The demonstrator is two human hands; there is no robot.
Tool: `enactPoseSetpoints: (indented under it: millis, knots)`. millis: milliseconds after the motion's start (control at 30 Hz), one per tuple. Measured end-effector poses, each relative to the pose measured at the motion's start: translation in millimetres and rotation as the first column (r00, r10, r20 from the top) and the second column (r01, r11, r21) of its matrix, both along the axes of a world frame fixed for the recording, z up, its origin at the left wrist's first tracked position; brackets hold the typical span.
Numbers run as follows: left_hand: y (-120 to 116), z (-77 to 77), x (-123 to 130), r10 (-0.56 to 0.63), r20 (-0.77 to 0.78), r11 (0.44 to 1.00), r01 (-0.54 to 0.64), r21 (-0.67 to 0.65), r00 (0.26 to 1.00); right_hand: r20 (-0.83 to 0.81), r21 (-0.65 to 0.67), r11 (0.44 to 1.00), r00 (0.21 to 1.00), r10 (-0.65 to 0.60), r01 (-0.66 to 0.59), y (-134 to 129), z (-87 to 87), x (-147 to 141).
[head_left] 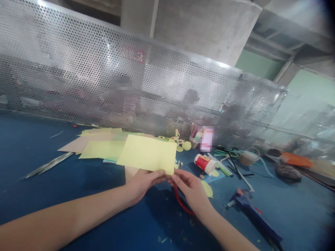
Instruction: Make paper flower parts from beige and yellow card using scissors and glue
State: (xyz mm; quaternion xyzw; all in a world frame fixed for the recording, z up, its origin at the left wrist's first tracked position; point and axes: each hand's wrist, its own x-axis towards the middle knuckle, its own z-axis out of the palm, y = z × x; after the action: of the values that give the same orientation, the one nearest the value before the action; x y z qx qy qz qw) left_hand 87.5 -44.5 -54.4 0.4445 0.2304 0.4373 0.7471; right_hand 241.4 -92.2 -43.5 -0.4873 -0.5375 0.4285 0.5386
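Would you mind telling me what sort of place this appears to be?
Probably a shared craft workshop: a blue worktable strewn with coloured paper sheets, a glue bottle, and a perforated metal screen dividing workstations.

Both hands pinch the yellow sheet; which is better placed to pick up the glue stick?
Probably the right hand: the white, red-labelled glue stick lies just beyond it, while the left hand would have to cross over. Both pinch the pale yellow paper sheet.
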Motion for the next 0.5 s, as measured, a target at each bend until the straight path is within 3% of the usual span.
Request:
enactPoseSetpoints:
  millis: [500]
  knots:
    - [-2.0,1.2,-0.2,0.053,-0.109,0.997,-0.046,0.066,0.993,0.094,-0.043,0.995,0.992,-0.081,0.085,2.3,3.0,1.7]
